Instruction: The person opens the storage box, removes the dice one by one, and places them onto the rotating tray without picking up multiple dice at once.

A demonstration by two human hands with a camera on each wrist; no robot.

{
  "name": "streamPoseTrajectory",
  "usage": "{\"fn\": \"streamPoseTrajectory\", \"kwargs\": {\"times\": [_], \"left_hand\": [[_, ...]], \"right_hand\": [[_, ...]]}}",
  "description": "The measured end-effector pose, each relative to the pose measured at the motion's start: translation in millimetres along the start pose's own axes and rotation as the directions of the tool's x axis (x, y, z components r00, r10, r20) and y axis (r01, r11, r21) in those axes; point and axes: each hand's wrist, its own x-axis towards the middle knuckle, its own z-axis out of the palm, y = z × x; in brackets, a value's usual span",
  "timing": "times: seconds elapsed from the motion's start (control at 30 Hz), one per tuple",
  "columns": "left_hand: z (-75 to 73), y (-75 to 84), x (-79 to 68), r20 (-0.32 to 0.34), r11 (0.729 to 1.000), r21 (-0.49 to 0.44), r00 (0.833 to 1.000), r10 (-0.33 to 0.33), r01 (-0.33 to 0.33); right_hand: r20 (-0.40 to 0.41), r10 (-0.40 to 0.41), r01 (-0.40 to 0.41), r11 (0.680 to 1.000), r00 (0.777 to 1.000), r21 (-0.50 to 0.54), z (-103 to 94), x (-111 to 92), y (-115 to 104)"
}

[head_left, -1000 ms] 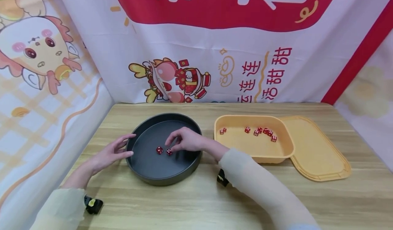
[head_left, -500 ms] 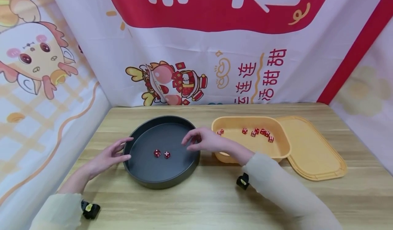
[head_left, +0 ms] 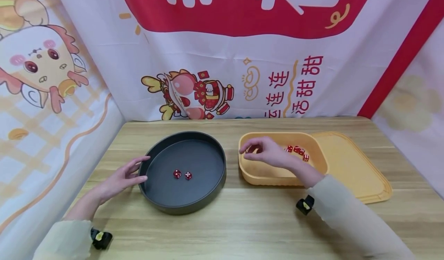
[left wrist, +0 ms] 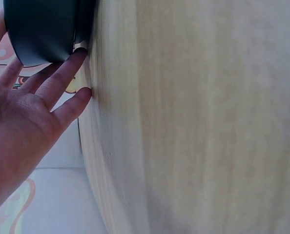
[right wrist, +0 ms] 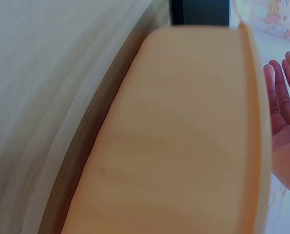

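Cloth [head_left: 208, 51] behind pan [head_left: 194, 154] and tub [head_left: 267, 180] reads "连连" and "甜甜".

2 red dice [head_left: 188, 175] sitting just apart in rnd dk pan [head_left: 189, 152]; more dice [head_left: 296, 149] lying in ylw tub [head_left: 270, 180] to R.

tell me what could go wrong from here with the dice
The right grip hangs over the tub, so it might catch the rim and jog the tub dice.
The left grip is right at the side of the pan; a stray nudge could shift the pan dice.
Those two sit close together, so another die dropped nearby might knock them.
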Motion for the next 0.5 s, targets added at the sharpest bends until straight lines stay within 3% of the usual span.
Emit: {"fn": "streamPoseTrajectory", "kwargs": {"times": [0.3, 0.5], "left_hand": [[-0.5, 0.6, -1.4, 0.000, 1.000, -0.008, 1.000, 0.001, -0.001], [0.1, 1.4, -0.9, 0.000, 1.000, 0.001, 1.000, 0.004, -0.004]], "right_hand": [[-0.059, 0.058, -0.060, 0.998, 0.997, -0.034, -13.4, -2.5, 25.9], [-0.058, 0.058, -0.063, 0.994, 0.997, -0.091, -13.1, 1.0, 46.3]]}}
